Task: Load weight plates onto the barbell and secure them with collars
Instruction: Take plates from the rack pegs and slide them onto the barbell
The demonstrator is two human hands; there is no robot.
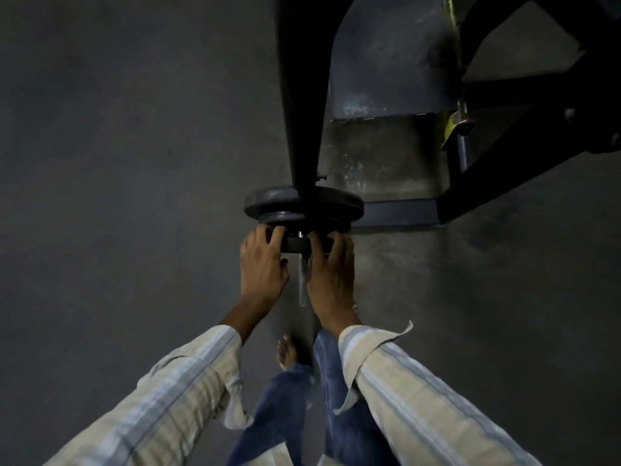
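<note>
Sliding the small plate (295,244) along the bar (303,280) is the step in hand, by the look of it. You want it square to the bar as it goes, so it does not bind on the sleeve; push evenly from both sides until it sits flush against the bigger plates (302,206).

Left hand (263,264): fingers curled over the left rim of the small plate, thumb tucked under and toward you. A firm grip, not a pinch.

Middle: the bare end of the bar sticks out toward you between both hands, through the plate's hole. A short gap shows between the small plate and the stack beyond it.

Right hand (331,267): fingers wrapped over the right rim, matching the left. The thumb is hidden, so how far it closes underneath you cannot tell.

Right again: a dark metal frame (524,136) stands on the floor, well apart from your hands. No collar is in sight; judging from that, securing is not yet done.
</note>
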